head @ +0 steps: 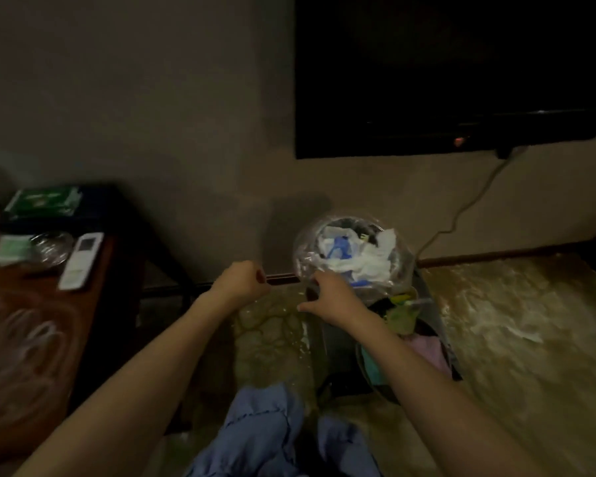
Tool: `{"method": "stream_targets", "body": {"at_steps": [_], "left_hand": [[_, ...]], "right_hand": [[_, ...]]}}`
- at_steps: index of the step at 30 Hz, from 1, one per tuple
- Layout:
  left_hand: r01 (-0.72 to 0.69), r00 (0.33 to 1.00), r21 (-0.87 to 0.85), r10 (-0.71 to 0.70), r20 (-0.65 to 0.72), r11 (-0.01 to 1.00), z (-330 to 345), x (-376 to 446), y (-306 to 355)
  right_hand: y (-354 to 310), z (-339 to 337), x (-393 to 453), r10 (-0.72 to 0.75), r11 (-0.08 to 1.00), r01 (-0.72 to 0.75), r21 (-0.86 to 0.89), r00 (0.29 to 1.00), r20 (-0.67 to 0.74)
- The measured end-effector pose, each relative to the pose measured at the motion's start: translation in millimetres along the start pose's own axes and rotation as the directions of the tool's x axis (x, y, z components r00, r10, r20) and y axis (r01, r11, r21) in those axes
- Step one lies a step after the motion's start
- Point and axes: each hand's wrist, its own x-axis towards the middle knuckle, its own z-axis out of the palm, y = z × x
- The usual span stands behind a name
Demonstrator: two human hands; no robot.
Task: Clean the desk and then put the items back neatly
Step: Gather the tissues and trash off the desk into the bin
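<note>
The frame is dim and blurred. A round waste bin [353, 256] lined with a clear plastic bag [303, 259] stands on the floor against the wall, below a dark wall-mounted screen [444, 74]. The bin holds crumpled white tissue [362, 259] and a blue scrap [339, 244]; its other contents cannot be made out.

The right hand [327, 299] reaches to the near rim of the bin, fingers curled at the edge of the plastic bag and appearing to pinch it, thumb spread to the left. The left hand [241, 280] hangs over the floor just left of the bin, fingers curled into a loose fist; nothing is visible inside it.

The desk [31, 339], reddish-brown, occupies the left of the view, well apart from the bin. On it lies a white remote control [80, 260], its long axis running away from the viewer and tilted slightly right, display end at the far end. Just left of it sits a clear glass dish [50, 247], contents not discernible, and beside that a pale green packet [11, 249]. A green box [43, 201] rests on a dark surface behind them.

Between the right forearm and the floor is a dark container [427, 332] holding pink, teal and yellow-green items.
</note>
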Motion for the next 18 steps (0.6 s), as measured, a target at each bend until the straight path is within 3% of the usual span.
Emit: {"method": "stream_targets", "body": {"at_steps": [9, 18], "left_hand": [[0.251, 0.953, -0.168, -0.273, -0.127, 0.953, -24, -135, -165], [0.498, 0.794, -0.252, -0.553, -0.252, 0.83, -58, -283, -365]], "right_hand": [[-137, 107, -9, -0.281, 0.935, 0.323, -0.144, 0.927, 0.25], [-334, 279, -51, -0.497, 0.78, 0.606, -0.154, 0.751, 0.435]]}}
